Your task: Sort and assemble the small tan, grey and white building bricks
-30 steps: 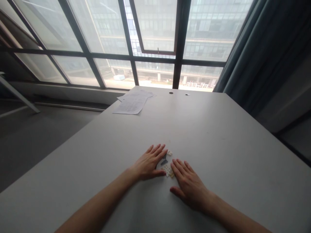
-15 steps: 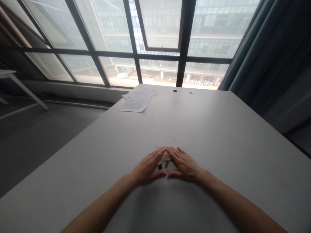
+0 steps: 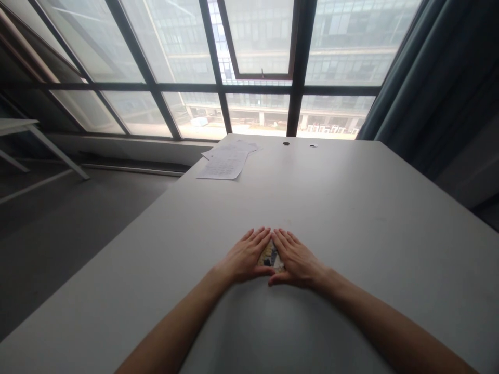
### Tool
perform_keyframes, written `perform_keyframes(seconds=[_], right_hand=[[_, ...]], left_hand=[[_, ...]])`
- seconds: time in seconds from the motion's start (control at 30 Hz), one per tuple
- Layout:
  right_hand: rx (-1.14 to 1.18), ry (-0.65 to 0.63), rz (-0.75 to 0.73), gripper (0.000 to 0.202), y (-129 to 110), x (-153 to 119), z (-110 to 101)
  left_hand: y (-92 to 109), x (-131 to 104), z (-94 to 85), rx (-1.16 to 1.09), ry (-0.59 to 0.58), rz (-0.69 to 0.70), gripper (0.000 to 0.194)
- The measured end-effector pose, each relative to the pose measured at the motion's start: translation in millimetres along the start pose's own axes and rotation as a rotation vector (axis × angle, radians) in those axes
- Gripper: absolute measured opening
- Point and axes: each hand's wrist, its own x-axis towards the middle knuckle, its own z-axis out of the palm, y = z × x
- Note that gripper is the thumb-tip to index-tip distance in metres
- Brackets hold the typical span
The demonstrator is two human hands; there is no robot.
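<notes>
A small patch of flat pieces [image 3: 267, 257] in tan, yellow, dark and white shows in the gap between my hands; what kind they are, I cannot make out. My left hand [image 3: 247, 258] lies palm down over the patch's left side, fingers stretched out. On the other side, my right hand [image 3: 295, 258] lies flat in the same way, its thumb reaching in below the patch. The fingertips of both hands nearly meet at the far end. Whatever lies under the palms is hidden.
Beneath my hands is a large white table [image 3: 175, 259]. Several printed sheets of paper [image 3: 224, 163] overlap at its far left, near two round holes [image 3: 286, 144] in the tabletop. Windows stand beyond it, and a blue curtain [image 3: 413, 104] hangs at the right.
The hands have slid slightly forward over the pieces, and less of the patch shows between them. The fingertips and thumbs have shifted a little. The whole view has turned slightly left.
</notes>
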Motion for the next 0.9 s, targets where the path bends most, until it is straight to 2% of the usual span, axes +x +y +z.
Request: perform_keyframes(seconds=[0.17,0.3,0.37,0.47,0.6,0.7,0.77,0.9], right_hand=[[0.042,-0.028,-0.100,0.116,-7,66,10],[0.083,0.004,-0.134,0.111,-19,117,23],[0.104,0.019,-0.126,0.109,-22,131,24],[0.095,0.064,-0.056,0.105,-21,126,21],[-0.001,0.084,0.099,0.105,-13,84,21],[-0.050,0.050,0.157,0.090,-10,64,23],[-0.062,0.025,0.152,0.081,-10,64,24],[-0.059,-0.006,0.116,0.074,-13,86,23]], left_hand=[[-37,-27,-4.5,0.054,0.029,-0.151,0.080],[-61,-41,-3.9,0.037,0.139,-0.275,0.064],[-69,-42,-3.0,0.020,0.197,-0.332,0.060],[-75,-44,-2.0,0.008,0.249,-0.394,0.064],[-73,-57,-0.8,0.038,0.246,-0.421,0.083],[-69,-61,-1.6,0.088,0.200,-0.401,0.097],[-68,-57,-3.0,0.099,0.176,-0.395,0.097],[-69,-41,-5.6,0.094,0.156,-0.370,0.094]])
